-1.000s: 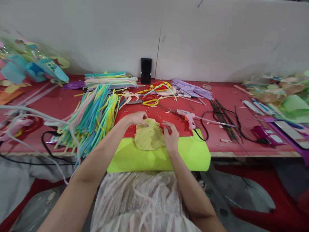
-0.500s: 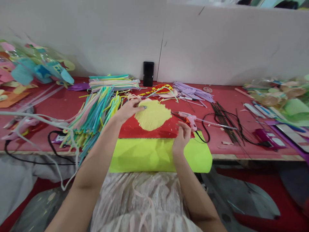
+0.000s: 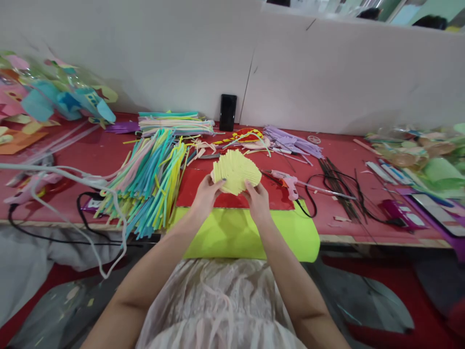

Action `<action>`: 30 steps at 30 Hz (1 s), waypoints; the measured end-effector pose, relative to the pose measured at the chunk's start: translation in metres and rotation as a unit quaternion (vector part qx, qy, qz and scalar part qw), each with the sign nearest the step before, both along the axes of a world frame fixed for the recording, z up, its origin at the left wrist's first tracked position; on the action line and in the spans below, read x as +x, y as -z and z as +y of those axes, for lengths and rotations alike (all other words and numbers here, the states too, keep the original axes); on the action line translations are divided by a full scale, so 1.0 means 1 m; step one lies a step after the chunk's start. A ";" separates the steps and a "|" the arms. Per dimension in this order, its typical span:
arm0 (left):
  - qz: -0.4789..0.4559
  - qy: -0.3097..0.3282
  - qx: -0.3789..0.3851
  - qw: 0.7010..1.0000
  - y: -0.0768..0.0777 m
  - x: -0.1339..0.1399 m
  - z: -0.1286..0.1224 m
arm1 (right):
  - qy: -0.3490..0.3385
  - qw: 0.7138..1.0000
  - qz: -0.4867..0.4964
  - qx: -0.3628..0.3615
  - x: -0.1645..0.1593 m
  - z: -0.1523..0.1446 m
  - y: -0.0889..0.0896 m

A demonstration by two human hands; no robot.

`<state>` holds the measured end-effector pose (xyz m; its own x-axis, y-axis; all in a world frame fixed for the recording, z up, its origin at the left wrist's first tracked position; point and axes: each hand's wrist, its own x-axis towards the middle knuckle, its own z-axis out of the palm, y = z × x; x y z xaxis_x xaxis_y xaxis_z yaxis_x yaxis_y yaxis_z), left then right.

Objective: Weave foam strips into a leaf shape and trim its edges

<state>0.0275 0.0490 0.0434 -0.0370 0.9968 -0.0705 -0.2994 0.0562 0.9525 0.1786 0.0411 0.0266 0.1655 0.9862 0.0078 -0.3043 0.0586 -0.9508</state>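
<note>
Both hands hold a pale yellow, roundish piece [image 3: 236, 169] with a ridged surface, like strips laid side by side. My left hand [image 3: 209, 194] grips its lower left edge, thumb on top. My right hand [image 3: 257, 195] pinches the lower right edge, and the fingers under the piece are hidden. Below it lies a red board [image 3: 279, 199] on a bright lime sheet [image 3: 225, 237] that hangs over the table edge. A pink glue gun [image 3: 289, 184] rests just right of my right hand, with a clear glue stick in its back.
Bundles of coloured pipe cleaners [image 3: 148, 169] lie on the left, purple ones [image 3: 290, 141] at the back. A black phone [image 3: 228, 112] leans against the wall. Another pink glue gun [image 3: 32, 188] and white cable [image 3: 72, 170] are far left; dark thin sticks [image 3: 339, 189] lie right.
My right hand has come up from the board's right side and taken hold of the yellow piece. My left hand has shifted to its lower left edge, and the piece has turned.
</note>
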 end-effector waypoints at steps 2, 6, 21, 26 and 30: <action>-0.007 0.015 -0.014 1.000 0.005 -0.002 -0.006 | 0.004 1.000 -0.001 -0.023 0.007 0.005 0.000; 0.035 0.042 -0.015 0.998 0.015 -0.014 -0.011 | -0.058 0.996 -0.011 -0.060 0.024 0.013 0.003; 0.527 -0.068 0.150 0.834 0.011 -0.041 -0.036 | -0.178 0.978 -0.075 -0.084 0.049 0.040 0.016; 0.540 0.013 0.243 0.806 0.017 -0.028 -0.049 | -0.159 0.980 -0.113 -0.025 0.044 0.045 0.019; 0.540 0.078 0.246 0.801 0.031 -0.017 -0.055 | -0.096 0.956 -0.273 0.037 0.048 0.047 0.020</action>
